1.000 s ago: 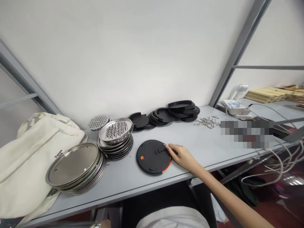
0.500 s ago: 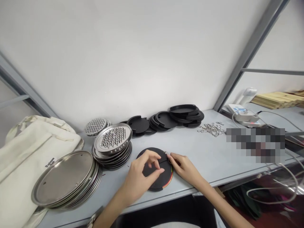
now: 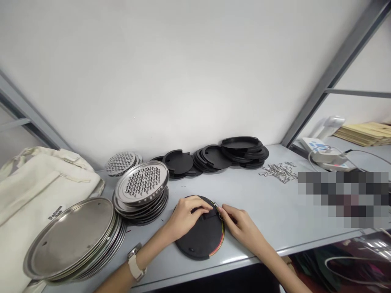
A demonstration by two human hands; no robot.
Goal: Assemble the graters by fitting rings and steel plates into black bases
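The black disc lies flat on the grey table, near the front edge. R hand is closed at the fingertips: thumb and forefinger pinch a small metal clip at the right rim of the disc. L hand is bent over the upper part of the disc, w/ thumb and fingers close together; whether it grips smth there I can't tell, bc the fingers hide the place.

Abt progress: a red-yellow band shows along the right edge of the disc, so this part is prob. in place. The clip is at the rim, but I can't see if it is fastened; I judge this disc approx. midway, w/ the clip step not yet finished.

What is left: more black discs lie along the wall, and no clip is to be seen on them, so prob. they are not yet worked. Next to them is a heap of loose clips. On the left side stand the grater plates and flat metal plates, both stacked, no hand touching them.
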